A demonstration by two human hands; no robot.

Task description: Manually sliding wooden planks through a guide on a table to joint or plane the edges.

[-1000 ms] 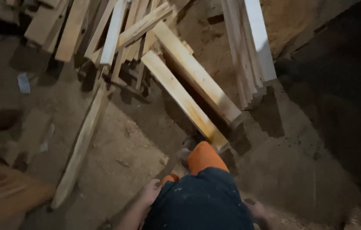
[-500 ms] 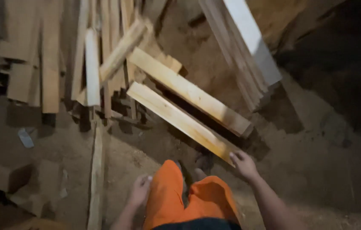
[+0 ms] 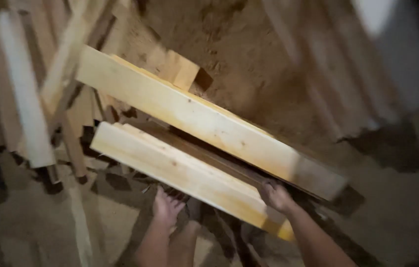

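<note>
On the sawdust floor (image 3: 249,59), 2 pale planks lie side by side against a timber pile (image 3: 26,99). Both hands grasp the nearer plank (image 3: 180,173): left hand (image 3: 166,206) under its lower edge, right hand (image 3: 276,197) near its end; it seems barely raised.

Our left hand (image 3: 166,206) and right hand (image 3: 276,196) grip the long pale wooden plank (image 3: 185,174), slanting ten to four o'clock.

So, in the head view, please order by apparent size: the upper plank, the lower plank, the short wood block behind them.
1. upper plank, longest in the picture.
2. lower plank, somewhat shorter; its near end is partly hidden by the right hand.
3. short wood block, clearly smallest, though partly hidden.
</note>
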